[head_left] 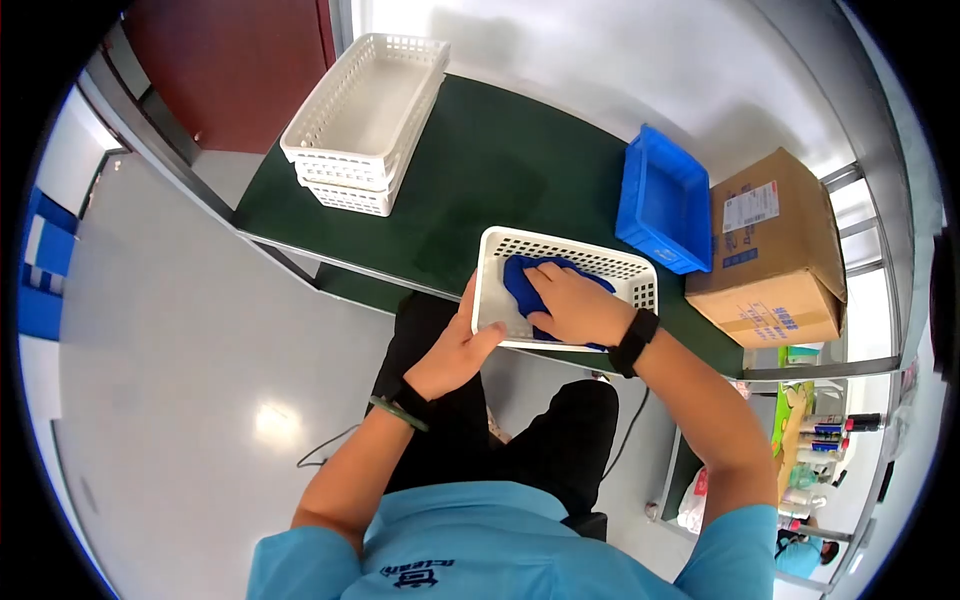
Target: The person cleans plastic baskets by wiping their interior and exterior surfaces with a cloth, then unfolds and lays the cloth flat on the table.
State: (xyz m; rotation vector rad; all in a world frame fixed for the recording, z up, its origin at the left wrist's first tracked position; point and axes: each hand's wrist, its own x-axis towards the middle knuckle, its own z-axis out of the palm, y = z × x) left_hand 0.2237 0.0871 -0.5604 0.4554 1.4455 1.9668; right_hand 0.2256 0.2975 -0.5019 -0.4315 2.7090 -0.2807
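Observation:
A white perforated plastic basket (490,290) sits at the front edge of the green table, partly over my lap. My left hand (458,345) grips its left end, thumb over the near rim and the fingers hidden behind the wall. Inside the basket lies a bunched dark blue cloth (522,287). My right hand (575,305) presses on that cloth against the basket's floor, fingers bent round it. Part of the cloth is hidden under the palm.
Two stacked white baskets (375,100) stand at the table's left end. A blue plastic bin (665,200) and a cardboard box (770,250) are at the right. Green tabletop (500,150) lies between them. Bottles (825,440) crowd a shelf at the far right.

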